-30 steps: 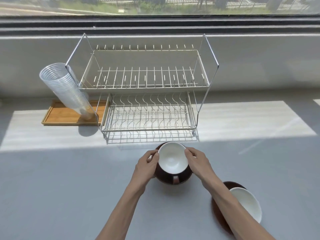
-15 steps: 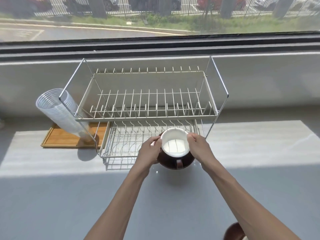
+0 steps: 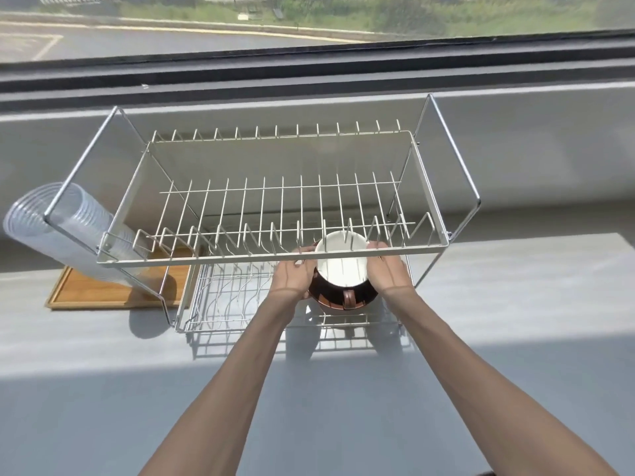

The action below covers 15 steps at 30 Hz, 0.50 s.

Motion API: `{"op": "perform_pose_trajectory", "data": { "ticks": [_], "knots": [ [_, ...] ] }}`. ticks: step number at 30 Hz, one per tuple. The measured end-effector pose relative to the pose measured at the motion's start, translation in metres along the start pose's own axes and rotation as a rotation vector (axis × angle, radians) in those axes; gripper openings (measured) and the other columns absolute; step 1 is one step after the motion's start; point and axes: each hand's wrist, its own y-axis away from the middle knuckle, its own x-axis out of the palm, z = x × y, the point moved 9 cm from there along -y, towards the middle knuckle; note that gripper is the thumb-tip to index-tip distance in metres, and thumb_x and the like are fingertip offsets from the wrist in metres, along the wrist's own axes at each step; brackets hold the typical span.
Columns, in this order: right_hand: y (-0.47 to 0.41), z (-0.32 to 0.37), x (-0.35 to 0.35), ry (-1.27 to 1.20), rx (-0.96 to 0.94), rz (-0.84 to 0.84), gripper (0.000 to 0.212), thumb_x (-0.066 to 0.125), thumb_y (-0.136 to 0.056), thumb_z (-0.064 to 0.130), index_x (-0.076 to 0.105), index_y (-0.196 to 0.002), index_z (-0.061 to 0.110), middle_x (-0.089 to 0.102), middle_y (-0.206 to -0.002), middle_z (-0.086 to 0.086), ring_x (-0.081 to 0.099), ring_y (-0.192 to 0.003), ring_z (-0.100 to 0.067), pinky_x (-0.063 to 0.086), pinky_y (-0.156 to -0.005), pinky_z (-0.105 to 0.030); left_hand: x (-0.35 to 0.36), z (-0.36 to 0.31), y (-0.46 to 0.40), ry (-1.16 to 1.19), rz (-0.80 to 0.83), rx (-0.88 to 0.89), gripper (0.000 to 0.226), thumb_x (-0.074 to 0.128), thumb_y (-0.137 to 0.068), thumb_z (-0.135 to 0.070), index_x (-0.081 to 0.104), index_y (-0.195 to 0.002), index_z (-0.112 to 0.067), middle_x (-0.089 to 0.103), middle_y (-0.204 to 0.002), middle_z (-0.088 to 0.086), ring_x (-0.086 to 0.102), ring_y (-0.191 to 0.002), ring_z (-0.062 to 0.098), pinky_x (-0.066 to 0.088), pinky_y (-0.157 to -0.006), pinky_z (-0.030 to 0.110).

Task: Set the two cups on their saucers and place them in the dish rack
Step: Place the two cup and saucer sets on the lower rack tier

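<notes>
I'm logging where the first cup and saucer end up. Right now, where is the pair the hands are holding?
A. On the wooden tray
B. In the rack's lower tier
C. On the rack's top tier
B: the cup and saucer sit below the top tier's front rail, inside the dish rack.

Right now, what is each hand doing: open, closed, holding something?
Left hand: closed on the left side of the cup and saucer.
Right hand: closed on the right side of the same cup and saucer.
</notes>
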Motion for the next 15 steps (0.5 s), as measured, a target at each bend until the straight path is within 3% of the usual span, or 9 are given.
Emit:
{"op": "perform_pose_trajectory", "data": {
  "ticks": [1,3,5,9,11,13,15],
  "knots": [
    [-0.001,0.0,0.001,0.002,-0.002,0.002,0.034,0.032,-0.102,0.026,0.062,-0.103,0.01,0.064,-0.11,-0.014,0.057,-0.104,-0.033,0.044,-0.094,-0.04,0.002,-0.001,-0.001,-0.001,0.018,0.017,0.026,0.05,-0.101,-0.016,0.056,-0.075,-0.017,0.052,-0.07,0.004,0.051,-0.071,0.025,0.05,-0.062,0.032],
    [-0.004,0.001,0.003,0.031,-0.011,0.011,0.029,0.03,-0.101,0.021,0.058,-0.096,0.012,0.061,-0.103,-0.012,0.057,-0.1,-0.032,0.044,-0.093,-0.041,0.003,-0.003,-0.002,0.062,0.026,0.038,0.012,0.053,-0.099,-0.019,0.063,-0.095,-0.023,0.053,-0.071,0.004,0.05,-0.071,0.021,0.051,-0.069,0.035],
    [-0.005,0.003,0.003,0.058,-0.025,0.003,0.028,0.029,-0.1,0.016,0.056,-0.094,0.01,0.062,-0.104,-0.016,0.058,-0.102,-0.035,0.045,-0.092,-0.043,0.005,-0.004,-0.004,0.093,0.029,0.061,0.016,0.055,-0.098,-0.022,0.062,-0.112,-0.027,0.054,-0.072,0.004,0.049,-0.075,0.021,0.052,-0.076,0.039],
    [-0.001,0.003,0.003,0.08,-0.012,0.004,0.033,0.028,-0.101,0.019,0.059,-0.106,0.008,0.063,-0.116,-0.018,0.057,-0.108,-0.037,0.042,-0.089,-0.039,0.004,0.0,-0.006,0.031,0.02,0.055,0.013,0.053,-0.098,-0.029,0.062,-0.108,-0.027,0.053,-0.071,0.003,0.051,-0.077,0.022,0.057,-0.088,0.047],
    [0.0,-0.001,0.002,0.074,0.015,0.0,0.034,0.029,-0.101,0.022,0.06,-0.108,0.01,0.063,-0.119,-0.017,0.056,-0.11,-0.036,0.04,-0.088,-0.037,0.002,0.006,-0.009,-0.038,0.005,0.042,0.039,0.052,-0.086,-0.045,0.065,-0.106,-0.014,0.063,-0.086,0.012,0.061,-0.086,0.029,0.056,-0.094,0.052],
    [0.007,-0.004,-0.001,0.076,0.058,0.003,0.031,0.031,-0.101,0.021,0.058,-0.101,0.006,0.061,-0.121,-0.021,0.054,-0.112,-0.036,0.04,-0.093,-0.037,0.002,0.012,-0.01,-0.113,0.007,0.035,0.061,0.046,-0.079,-0.052,0.062,-0.122,-0.012,0.067,-0.117,0.013,0.062,-0.112,0.032,0.054,-0.097,0.052],
    [0.017,-0.01,-0.002,0.059,0.094,0.005,0.033,0.029,-0.104,0.017,0.055,-0.115,0.0,0.053,-0.131,-0.023,0.047,-0.124,-0.035,0.033,-0.102,-0.036,0.004,0.011,0.0,-0.166,0.033,0.076,0.058,0.048,-0.087,-0.049,0.053,-0.136,-0.019,0.062,-0.133,0.007,0.057,-0.122,0.03,0.05,-0.102,0.051]
  ]
}}
